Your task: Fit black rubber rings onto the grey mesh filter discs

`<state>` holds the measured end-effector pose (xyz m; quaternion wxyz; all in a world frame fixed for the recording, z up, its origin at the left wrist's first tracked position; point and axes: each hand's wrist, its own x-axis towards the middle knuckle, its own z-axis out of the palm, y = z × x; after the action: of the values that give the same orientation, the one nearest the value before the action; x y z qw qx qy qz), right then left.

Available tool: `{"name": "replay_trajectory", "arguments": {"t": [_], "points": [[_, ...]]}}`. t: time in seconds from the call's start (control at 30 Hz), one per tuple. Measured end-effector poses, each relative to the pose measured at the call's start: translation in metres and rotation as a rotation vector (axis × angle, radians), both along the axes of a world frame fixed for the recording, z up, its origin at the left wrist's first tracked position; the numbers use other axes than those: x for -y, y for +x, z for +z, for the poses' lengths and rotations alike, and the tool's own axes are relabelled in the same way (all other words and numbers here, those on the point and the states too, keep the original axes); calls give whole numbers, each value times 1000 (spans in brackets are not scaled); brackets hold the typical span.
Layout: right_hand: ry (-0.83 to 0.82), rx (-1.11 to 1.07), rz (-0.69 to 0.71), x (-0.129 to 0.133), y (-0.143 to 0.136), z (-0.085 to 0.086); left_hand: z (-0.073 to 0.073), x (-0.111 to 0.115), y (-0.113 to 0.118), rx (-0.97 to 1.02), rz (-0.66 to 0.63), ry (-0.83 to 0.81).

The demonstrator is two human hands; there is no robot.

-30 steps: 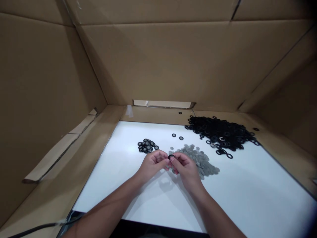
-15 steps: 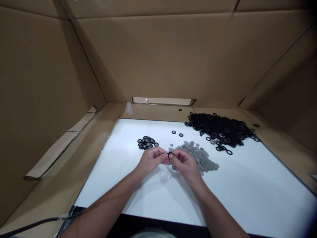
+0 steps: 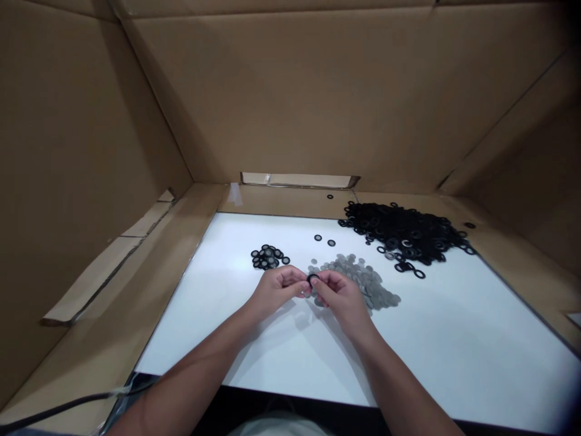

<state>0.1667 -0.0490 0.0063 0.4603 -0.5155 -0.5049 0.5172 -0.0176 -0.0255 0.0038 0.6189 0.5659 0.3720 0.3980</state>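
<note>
Between the fingertips of both hands is a small black ring (image 3: 313, 278), pinched from either side. My left hand (image 3: 278, 290) grips its left edge, and my right hand (image 3: 339, 295) holds its right edge with the thumb over its face. Behind and right of the hands lies a pile of thin grey discs (image 3: 370, 284). A small heap of black rings with grey centres (image 3: 267, 257) sits beyond my left hand. Farther back at the right spreads a large pile of black rings (image 3: 403, 233).
The white board (image 3: 449, 339) is enclosed by cardboard walls (image 3: 290, 91). Two ringed discs (image 3: 331, 243) lie apart behind the grey pile. One loose ring (image 3: 330, 197) rests on the cardboard strip at the back. A black cable (image 3: 59, 410) runs at the lower left.
The ring between my fingers is tilted and shows more of its face. Both hands stay in nearly the same place, while the whole view has shifted slightly.
</note>
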Motion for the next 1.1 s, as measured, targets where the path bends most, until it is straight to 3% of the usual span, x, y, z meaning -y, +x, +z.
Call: {"name": "replay_trajectory", "arguments": {"t": [0.23,0.47,0.67,0.83,1.1], "points": [[-27,-33,39,1,1,0,4,1,-1,-62,49,86],[-14,-31,27,1,3,-2,5,2,0,-29,0,49],[-99,-93,68,1,5,3,1,2,2,-8,3,14],[-87,-147,0,1,0,4,0,3,3,-1,-30,-28],[-73,-161,21,2,-4,2,3,4,3,-17,-24,27]]}}
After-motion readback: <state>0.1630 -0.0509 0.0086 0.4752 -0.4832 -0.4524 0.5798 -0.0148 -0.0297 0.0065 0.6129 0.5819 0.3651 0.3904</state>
